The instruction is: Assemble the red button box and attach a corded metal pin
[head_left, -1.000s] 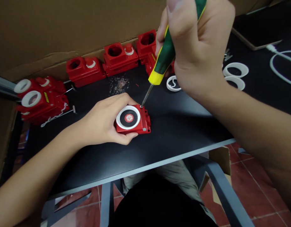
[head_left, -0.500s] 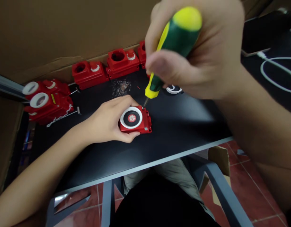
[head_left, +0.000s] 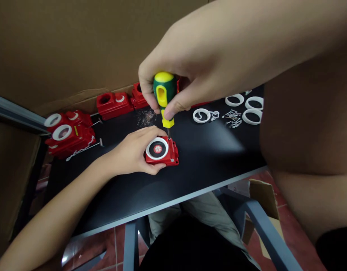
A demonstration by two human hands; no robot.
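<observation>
A red housing (head_left: pixel 171 155) with a white ring and a black round disc on top lies on the black table. Wrapped around its left side, my left hand (head_left: pixel 138 150) presses it to the tabletop. A green and yellow screwdriver (head_left: pixel 169 92) stands nearly upright in my right hand (head_left: pixel 184 71), thumb and fingers closed about its handle. The screwdriver's tip meets the far right corner of the housing, where a screw sits. Another screw (head_left: pixel 172 160) shows at the near right corner.
Red housings (head_left: pixel 114 106) line the cardboard wall at the back, and others are stacked at left (head_left: pixel 74 139). White rings (head_left: pixel 201 116) and a heap of small screws (head_left: pixel 232 118) lie to the right. Debris (head_left: pixel 146 117) is scattered behind the left hand. The table's grey edge (head_left: pixel 173 201) runs in front.
The right hand has shifted its hold on the screwdriver, which was slanted and now stands nearly upright at the same corner. The left hand keeps its hold. The view has shifted slightly.
</observation>
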